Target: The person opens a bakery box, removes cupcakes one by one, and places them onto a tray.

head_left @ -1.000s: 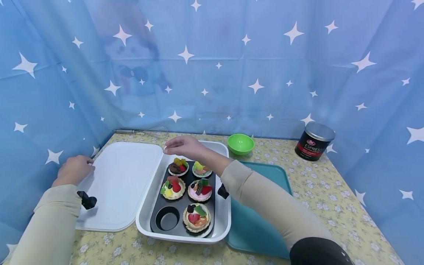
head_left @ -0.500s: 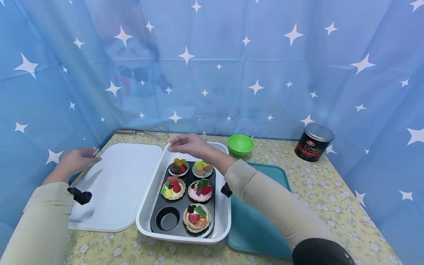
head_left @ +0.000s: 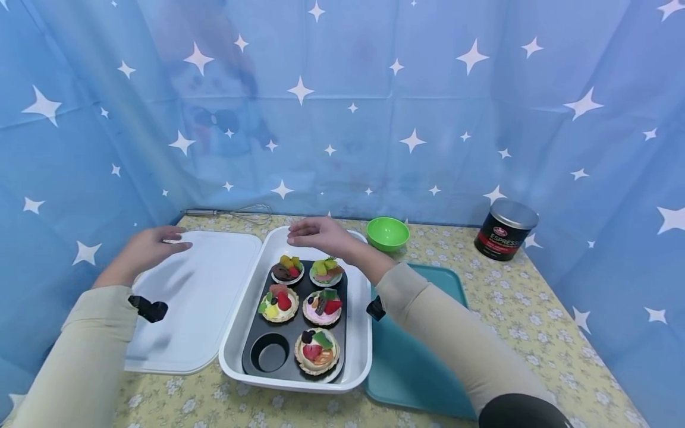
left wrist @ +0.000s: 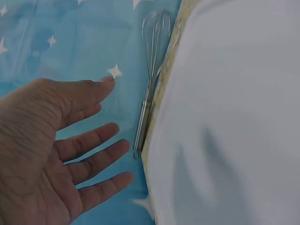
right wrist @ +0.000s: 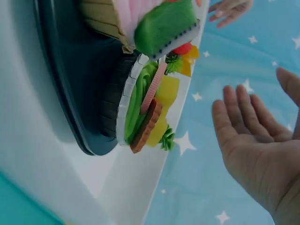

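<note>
My left hand (head_left: 152, 252) hovers above the white lid (head_left: 198, 309) at the left of the table, its fingers spread and holding nothing in the left wrist view. Over the far end of a white tub (head_left: 230, 351) is my right hand (head_left: 323, 238), fingers fairly straight, nothing in its grasp. Inside the tub lies a dark muffin tin (head_left: 289, 333) with several fruit tarts in its cups, among them a berry-topped tart (head_left: 317, 352) at the near right. The near left cup (head_left: 270, 353) is bare. A tart with green cream (right wrist: 145, 103) shows close up in the right wrist view.
A teal tray (head_left: 412, 368) lies right of the tub, below my right forearm. Behind stand a green bowl (head_left: 387, 233) and an espresso tin (head_left: 505, 230). A whisk (head_left: 235, 212) lies along the back left edge. Starry blue curtains (head_left: 342, 107) close in the table.
The left hand has risen off the lid's left edge, drawn left, then moved right and farther over the lid. The right hand has shifted slightly right. The lid, tub and tarts stay put.
</note>
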Available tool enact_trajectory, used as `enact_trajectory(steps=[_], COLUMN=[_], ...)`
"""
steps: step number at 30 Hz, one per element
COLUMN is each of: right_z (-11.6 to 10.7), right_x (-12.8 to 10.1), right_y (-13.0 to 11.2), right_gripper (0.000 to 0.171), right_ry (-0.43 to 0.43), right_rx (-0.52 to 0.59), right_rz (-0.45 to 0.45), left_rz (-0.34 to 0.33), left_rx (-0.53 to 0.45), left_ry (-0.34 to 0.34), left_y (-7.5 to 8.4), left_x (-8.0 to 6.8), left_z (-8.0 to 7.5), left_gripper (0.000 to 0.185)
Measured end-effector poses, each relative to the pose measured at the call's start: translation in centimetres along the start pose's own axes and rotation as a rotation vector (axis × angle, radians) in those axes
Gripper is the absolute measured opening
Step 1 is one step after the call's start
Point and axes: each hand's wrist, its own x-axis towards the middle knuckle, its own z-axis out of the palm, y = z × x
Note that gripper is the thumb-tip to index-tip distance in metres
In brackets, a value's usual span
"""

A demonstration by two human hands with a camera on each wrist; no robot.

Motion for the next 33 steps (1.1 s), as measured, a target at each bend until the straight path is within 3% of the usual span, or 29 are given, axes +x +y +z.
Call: enact_trajectory(steps=[11, 16, 20, 25, 33], right_z=[-1.4, -1.3, -0.5, 0.8, 2.4], right_x=[-2.7, -5.6, -8.5, -11.1, -12.8], right_y=[1.7, 2.1, 2.2, 2.5, 3.0], right_gripper=[0.041, 0.039, 0.041, 0.046, 0.060], right_ry=[-0.054, -0.176, -0.331, -0.474, -0.503], right_rx=[-0.004, 0.069, 0.100, 0.019, -0.274], right_rz=[-0.065, -0.130, -0.204, -0.229, -0.222], left_rz=[0.118, 0.171, 0.203, 0.206, 0.184], left_rx=[-0.174, -0.347, -0.479, -0.591, -0.834], left_ry=[-0.040, -0.123, -0.209, -0.264, -0.304], left_y=[5.8, 7.3, 8.1, 8.8, 8.3], left_x=[3.1, 4.1, 4.5, 4.7, 5.2], left_z=[4.7, 7.5, 9.5, 10.9, 12.1], left_gripper=[0.079, 0.079, 0.078, 0.077, 0.070])
